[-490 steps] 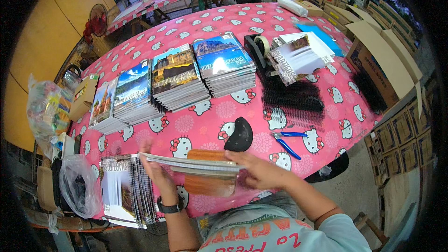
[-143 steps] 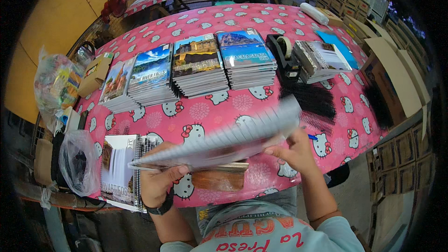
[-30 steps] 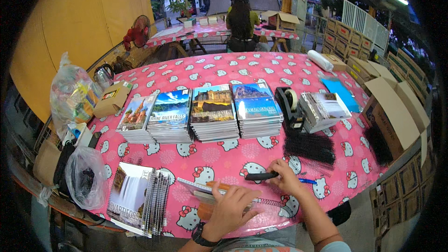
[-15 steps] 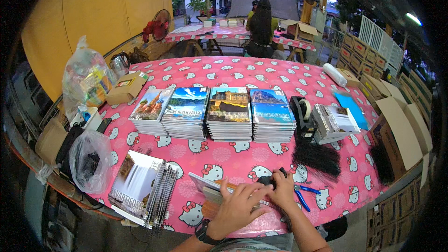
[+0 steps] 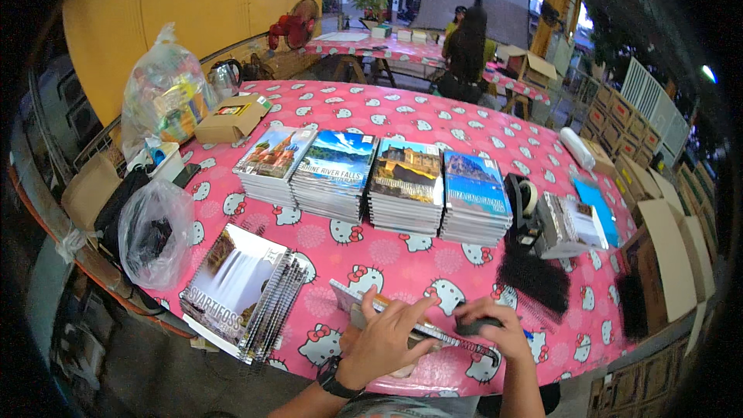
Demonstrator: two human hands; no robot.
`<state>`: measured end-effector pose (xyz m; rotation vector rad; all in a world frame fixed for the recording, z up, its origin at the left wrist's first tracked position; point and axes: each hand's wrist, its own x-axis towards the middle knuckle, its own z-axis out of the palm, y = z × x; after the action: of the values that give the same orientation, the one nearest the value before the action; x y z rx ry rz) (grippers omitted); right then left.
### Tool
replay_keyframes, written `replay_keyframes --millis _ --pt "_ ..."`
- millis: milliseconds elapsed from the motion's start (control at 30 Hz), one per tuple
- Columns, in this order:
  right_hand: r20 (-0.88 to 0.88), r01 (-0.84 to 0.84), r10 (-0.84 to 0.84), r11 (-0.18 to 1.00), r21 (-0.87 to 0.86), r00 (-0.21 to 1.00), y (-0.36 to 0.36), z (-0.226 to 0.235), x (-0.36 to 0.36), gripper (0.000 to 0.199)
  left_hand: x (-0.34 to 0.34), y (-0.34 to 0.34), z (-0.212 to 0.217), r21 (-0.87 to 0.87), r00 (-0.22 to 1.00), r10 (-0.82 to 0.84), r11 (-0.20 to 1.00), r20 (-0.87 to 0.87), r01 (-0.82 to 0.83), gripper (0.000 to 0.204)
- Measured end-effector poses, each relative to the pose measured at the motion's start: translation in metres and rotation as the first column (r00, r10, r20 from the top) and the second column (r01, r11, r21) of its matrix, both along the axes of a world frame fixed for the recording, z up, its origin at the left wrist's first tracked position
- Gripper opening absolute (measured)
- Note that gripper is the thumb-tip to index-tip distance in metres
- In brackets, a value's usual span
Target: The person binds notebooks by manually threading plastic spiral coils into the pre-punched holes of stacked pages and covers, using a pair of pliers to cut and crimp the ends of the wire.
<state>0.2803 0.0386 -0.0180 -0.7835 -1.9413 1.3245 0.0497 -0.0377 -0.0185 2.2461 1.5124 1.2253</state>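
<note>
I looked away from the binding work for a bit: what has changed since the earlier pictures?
The sheaf of pages, earlier held up in both hands, now lies flat at the table's near edge. The left hand presses it down; the right hand has taken a dark tool to its edge. The four stacks of prints and the bound pile stayed put.

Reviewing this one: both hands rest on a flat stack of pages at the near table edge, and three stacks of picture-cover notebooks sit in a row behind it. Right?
Not quite. The head view shows four stacks of picture-cover notebooks in the row, not three. The rest holds: the left hand and right hand rest on the flat stack of pages at the near edge of the table.
</note>
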Motion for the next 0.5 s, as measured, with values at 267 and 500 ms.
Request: replay_keyframes --millis 267,500 --pt "-0.388 -0.258 0.205 0.962 -0.090 0.898 -0.001 0.013 -0.023 0.042 -0.009 0.002 -0.003 0.034 0.998 0.044 0.999 -0.037 -0.042 0.077" --pt "-0.180 -0.266 0.253 0.963 -0.053 0.951 0.007 0.018 -0.034 0.049 -0.021 0.006 -0.003 0.025 0.997 0.070 0.997 -0.022 -0.069 0.076"
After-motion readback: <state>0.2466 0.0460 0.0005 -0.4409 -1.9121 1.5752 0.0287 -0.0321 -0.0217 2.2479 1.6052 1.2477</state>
